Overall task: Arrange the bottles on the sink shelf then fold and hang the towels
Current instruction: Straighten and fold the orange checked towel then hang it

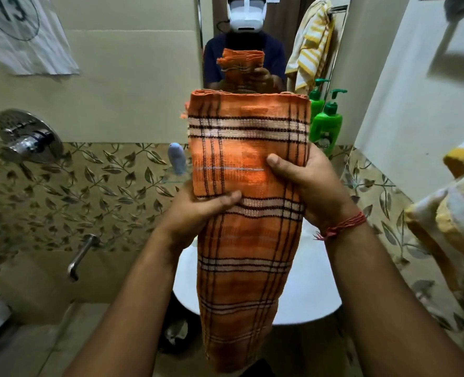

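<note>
An orange checked towel (241, 148), folded into a long narrow strip, hangs upright in front of me over the sink. My left hand (198, 213) grips its left edge at mid-height, thumb across the front. My right hand (307, 183) grips the right edge a little higher. A green pump bottle (327, 126) stands on the glass shelf just right of the towel, its twin image in the mirror behind it. A small pale blue bottle (177, 159) stands on the shelf left of the towel. The shelf's middle is hidden by the towel.
A white sink basin (307, 289) lies below the towel. A yellow-and-white towel (454, 202) hangs at the right edge. The mirror (288, 36) shows a person holding the towel. A chrome shower valve (27, 137) and spout (81, 257) sit on the left wall.
</note>
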Available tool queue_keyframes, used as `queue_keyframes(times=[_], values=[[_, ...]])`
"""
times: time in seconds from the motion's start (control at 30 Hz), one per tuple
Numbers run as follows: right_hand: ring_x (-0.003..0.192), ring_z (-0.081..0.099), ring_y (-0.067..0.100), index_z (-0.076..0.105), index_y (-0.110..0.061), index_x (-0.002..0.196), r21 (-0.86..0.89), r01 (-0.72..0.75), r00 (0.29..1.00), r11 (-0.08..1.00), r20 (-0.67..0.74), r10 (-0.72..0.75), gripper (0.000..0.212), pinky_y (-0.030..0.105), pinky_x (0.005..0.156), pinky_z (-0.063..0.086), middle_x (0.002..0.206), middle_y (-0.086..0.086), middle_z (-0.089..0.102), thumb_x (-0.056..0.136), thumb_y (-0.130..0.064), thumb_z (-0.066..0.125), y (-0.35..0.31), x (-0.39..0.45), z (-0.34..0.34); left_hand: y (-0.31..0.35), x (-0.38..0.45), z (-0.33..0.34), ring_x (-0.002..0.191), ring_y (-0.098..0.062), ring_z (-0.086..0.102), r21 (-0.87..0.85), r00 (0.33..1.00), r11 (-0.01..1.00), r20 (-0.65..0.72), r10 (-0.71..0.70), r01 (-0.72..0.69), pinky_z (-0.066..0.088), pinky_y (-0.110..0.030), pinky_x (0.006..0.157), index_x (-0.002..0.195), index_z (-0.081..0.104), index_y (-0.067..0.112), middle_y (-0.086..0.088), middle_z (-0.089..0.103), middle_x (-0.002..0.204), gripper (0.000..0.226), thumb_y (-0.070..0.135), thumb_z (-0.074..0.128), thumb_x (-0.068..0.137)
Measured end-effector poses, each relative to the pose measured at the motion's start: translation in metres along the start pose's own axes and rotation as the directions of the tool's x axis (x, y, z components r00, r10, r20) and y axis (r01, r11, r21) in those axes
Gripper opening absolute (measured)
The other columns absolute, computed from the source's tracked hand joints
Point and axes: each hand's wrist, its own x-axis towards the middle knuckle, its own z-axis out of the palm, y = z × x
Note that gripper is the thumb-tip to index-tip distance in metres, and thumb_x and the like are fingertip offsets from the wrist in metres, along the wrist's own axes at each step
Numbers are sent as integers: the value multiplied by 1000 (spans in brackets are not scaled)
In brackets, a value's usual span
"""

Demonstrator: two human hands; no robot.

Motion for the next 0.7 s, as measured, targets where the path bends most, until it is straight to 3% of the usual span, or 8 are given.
queue_keyframes(times=[0.07, 0.13, 0.23, 0.33, 0.4, 0.5, 0.6, 0.7], values=[[124, 59, 38, 43, -5, 139, 43, -75, 988, 996, 140, 68, 79, 55, 101, 49, 134, 22, 59, 75, -31, 82, 14, -10, -12, 7, 5, 10, 96, -25, 75, -58, 994, 996, -94, 59, -65, 61, -39, 84, 106, 68, 9, -5, 78, 97, 34, 14, 81, 75], [127, 55, 42, 42, -6, 141, 84, -119, 975, 989, 196, 100, 91, 55, 103, 47, 137, 24, 56, 68, -34, 88, 35, -27, -15, 15, 13, 19, 97, -29, 74, -85, 983, 987, -133, 123, -135, 60, -41, 84, 107, 67, 3, -9, 76, 98, 25, 6, 74, 83], [119, 60, 42, 58, -10, 128, 159, -87, 996, 983, 46, 81, 70, 62, 101, 46, 127, 24, 63, 68, -27, 88, 56, -40, -7, 25, 21, 20, 94, -29, 73, -81, 964, 977, -196, 180, -199, 60, -41, 82, 103, 66, 4, -9, 75, 96, 14, 5, 69, 89], [110, 66, 36, 61, -10, 121, 187, -24, 998, 982, -49, 33, 38, 52, 93, 55, 117, 18, 70, 84, -5, 67, 43, -33, 2, 21, 16, 3, 93, -22, 74, -221, 993, 969, 13, 117, -111, 60, -33, 77, 109, 63, 12, -4, 76, 96, 21, 22, 65, 91], [103, 69, 32, 60, -10, 120, 179, 4, 999, 984, -52, 5, 32, 43, 84, 59, 111, 14, 71, 91, 4, 57, 27, -23, 5, 7, 3, -11, 92, -16, 75, -286, 975, 957, 220, 23, 43, 60, -28, 76, 115, 63, 14, -1, 78, 97, 45, 43, 75, 83], [101, 69, 33, 56, -4, 125, 110, -3, 997, 994, -76, 11, 33, 47, 86, 58, 110, 17, 70, 93, 6, 54, 14, -8, 2, -20, -12, -16, 104, -20, 72, -250, 933, 944, 339, -122, 214, 60, -31, 82, 123, 65, 16, -3, 76, 112, 72, 53, 88, 65], [106, 66, 37, 50, 1, 132, 89, -33, 996, 996, -77, 40, 37, 54, 96, 53, 116, 22, 66, 95, 2, 54, 15, -1, -5, -29, -8, -3, 111, -32, 68, -287, 967, 940, 223, -123, 186, 59, -40, 87, 129, 60, 14, -14, 70, 121, 74, 35, 92, 66], [123, 57, 43, 40, -2, 142, 213, -53, 996, 976, 88, 35, 52, 54, 101, 49, 135, 27, 56, 94, -8, 57, 22, -8, -19, -22, 2, 12, 101, -29, 72, -355, 1000, 935, -18, -25, 17, 60, -39, 81, 130, 51, 10, -11, 73, 108, 55, -1, 73, 82]])
